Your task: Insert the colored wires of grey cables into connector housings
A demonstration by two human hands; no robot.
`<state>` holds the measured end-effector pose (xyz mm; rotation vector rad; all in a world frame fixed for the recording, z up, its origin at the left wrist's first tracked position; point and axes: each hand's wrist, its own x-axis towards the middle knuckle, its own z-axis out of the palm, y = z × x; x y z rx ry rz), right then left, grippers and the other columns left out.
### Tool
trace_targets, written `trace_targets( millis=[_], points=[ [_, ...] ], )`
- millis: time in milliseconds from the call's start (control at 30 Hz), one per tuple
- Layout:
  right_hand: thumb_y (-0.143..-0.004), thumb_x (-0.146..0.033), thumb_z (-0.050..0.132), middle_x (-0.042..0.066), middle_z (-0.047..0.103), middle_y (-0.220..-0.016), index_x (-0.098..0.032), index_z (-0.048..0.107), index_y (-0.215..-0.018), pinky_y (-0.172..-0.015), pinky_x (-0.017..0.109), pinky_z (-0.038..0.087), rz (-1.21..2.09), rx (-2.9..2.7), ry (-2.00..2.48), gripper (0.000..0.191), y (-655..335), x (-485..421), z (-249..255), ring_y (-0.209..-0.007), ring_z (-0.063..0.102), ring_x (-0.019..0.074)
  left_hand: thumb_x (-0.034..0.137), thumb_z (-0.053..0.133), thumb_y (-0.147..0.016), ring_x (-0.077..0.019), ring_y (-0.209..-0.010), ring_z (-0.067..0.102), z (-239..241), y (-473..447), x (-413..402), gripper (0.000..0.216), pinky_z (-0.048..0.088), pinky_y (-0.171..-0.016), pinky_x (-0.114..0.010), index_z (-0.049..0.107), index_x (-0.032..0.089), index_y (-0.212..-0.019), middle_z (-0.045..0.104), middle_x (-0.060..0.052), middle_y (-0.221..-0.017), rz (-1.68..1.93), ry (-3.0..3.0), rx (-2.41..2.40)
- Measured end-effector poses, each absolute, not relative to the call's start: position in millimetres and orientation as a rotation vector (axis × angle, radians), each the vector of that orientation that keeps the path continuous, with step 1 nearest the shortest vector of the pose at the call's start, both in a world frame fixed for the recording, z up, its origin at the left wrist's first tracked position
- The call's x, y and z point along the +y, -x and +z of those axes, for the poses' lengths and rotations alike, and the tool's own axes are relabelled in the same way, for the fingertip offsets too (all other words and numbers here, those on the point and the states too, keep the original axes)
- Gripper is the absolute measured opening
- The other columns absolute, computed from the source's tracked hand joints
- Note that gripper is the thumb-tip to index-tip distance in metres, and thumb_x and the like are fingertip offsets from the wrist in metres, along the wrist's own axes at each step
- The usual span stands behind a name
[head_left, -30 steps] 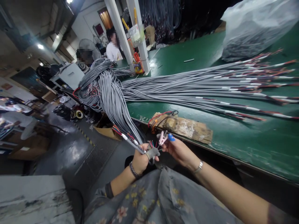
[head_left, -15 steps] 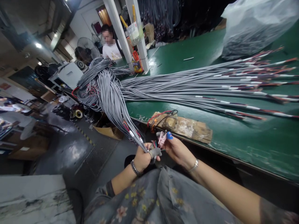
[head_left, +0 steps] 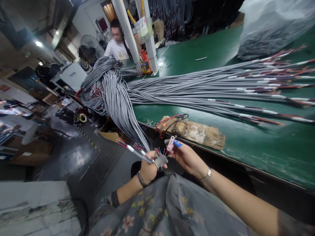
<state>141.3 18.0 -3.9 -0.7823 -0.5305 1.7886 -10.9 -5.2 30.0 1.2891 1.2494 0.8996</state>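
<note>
My left hand point(head_left: 148, 172) is closed on a grey cable, its thumb in a grey cover. Thin coloured wires point(head_left: 160, 151) fan up between its fingers. A grey cable end point(head_left: 134, 150) with a white sleeve and bared red, green and blue wires sticks out to the left of that hand. My right hand point(head_left: 189, 161), with blue on one fingertip, pinches a small pink tool point(head_left: 170, 143) just right of the wires. The exact kind of tool I cannot make out. A thick bundle of grey cables point(head_left: 120, 108) hangs down from the bench behind my left hand.
Many grey cables point(head_left: 192, 87) with white sleeves lie across the green bench point(head_left: 270, 147). At its front edge lies a taped wooden block point(head_left: 197, 132) with cords. A plastic bag point(head_left: 275, 29) sits at the back right. A person point(head_left: 116, 42) is beyond the white post point(head_left: 130, 36).
The sleeved cable end left of my left hand has swung out left, apart from the hanging bundle. The pink tool has turned more upright in my right hand.
</note>
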Motion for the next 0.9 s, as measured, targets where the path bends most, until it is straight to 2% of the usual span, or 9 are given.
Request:
trace_targets(
  millis=[100, 267, 367, 467, 600, 767, 900],
  points=[
    [-0.068, -0.059, 0.072, 0.0, 0.057, -0.063, -0.02, 0.065, -0.072, -0.057, 0.029, 0.042, 1.693, -0.622, 0.861, 0.039, -142, 16, -6, -0.057, 0.047, 0.0142, 0.057, 0.068, -0.069, -0.0111, -0.044, 0.051, 31, 5, -4, 0.043, 0.039, -0.047, -0.023, 0.063, 0.015, -0.059, 0.062, -0.003, -0.048, 0.937, -1.271, 1.277],
    [-0.071, -0.071, 0.06, 0.002, 0.059, -0.062, -0.022, 0.063, -0.062, -0.062, 0.032, 0.042, 1.355, -0.869, 1.123, 0.049, -145, 16, -12, -0.06, 0.049, 0.0175, 0.054, 0.067, -0.071, -0.0113, -0.044, 0.051, 31, -2, -3, 0.041, 0.039, -0.047, -0.023, 0.062, 0.016, -0.058, 0.061, -0.003, -0.048, 0.949, -1.282, 1.291],
    [-0.069, -0.078, 0.054, 0.003, 0.059, -0.062, -0.023, 0.065, -0.067, -0.063, 0.034, 0.044, 1.518, -0.806, 1.013, 0.056, -141, 20, -13, -0.062, 0.052, 0.0193, 0.052, 0.066, -0.073, -0.0109, -0.044, 0.05, 27, -2, -3, 0.039, 0.038, -0.046, -0.023, 0.063, 0.016, -0.059, 0.062, -0.003, -0.05, 0.959, -1.311, 1.296],
    [-0.063, -0.076, 0.063, 0.003, 0.064, -0.068, -0.023, 0.068, -0.076, -0.068, 0.035, 0.048, 1.72, -0.635, 0.831, 0.055, -137, 24, -11, -0.068, 0.058, 0.0204, 0.05, 0.066, -0.074, -0.0109, -0.045, 0.05, 23, -2, -3, 0.038, 0.037, -0.046, -0.023, 0.064, 0.015, -0.061, 0.063, -0.004, -0.051, 0.962, -1.336, 1.296],
    [-0.059, -0.068, 0.073, 0.001, 0.065, -0.07, -0.023, 0.069, -0.077, -0.069, 0.033, 0.048, 1.729, -0.531, 0.788, 0.049, -134, 25, -9, -0.067, 0.056, 0.0177, 0.048, 0.065, -0.076, -0.0103, -0.045, 0.048, 18, -1, -3, 0.036, 0.036, -0.046, -0.023, 0.065, 0.015, -0.062, 0.062, -0.003, -0.052, 0.951, -1.379, 1.305],
    [-0.061, -0.072, 0.069, 0.002, 0.065, -0.072, -0.024, 0.069, -0.077, -0.066, 0.032, 0.047, 1.769, -0.491, 0.786, 0.051, -136, 21, -11, -0.068, 0.056, 0.018, 0.049, 0.065, -0.077, -0.0102, -0.045, 0.047, 17, 2, -4, 0.039, 0.036, -0.046, -0.023, 0.063, 0.014, -0.058, 0.06, -0.003, -0.049, 0.936, -1.419, 1.313],
    [-0.056, -0.075, 0.07, 0.004, 0.065, -0.073, -0.022, 0.07, -0.077, -0.062, 0.03, 0.047, 1.905, -0.536, 0.742, 0.057, -142, 13, -11, -0.066, 0.057, 0.0165, 0.053, 0.064, -0.077, -0.0113, -0.047, 0.051, 19, 5, -7, 0.043, 0.039, -0.048, -0.023, 0.064, 0.014, -0.06, 0.062, -0.004, -0.052, 0.955, -1.409, 1.278]
  ],
)
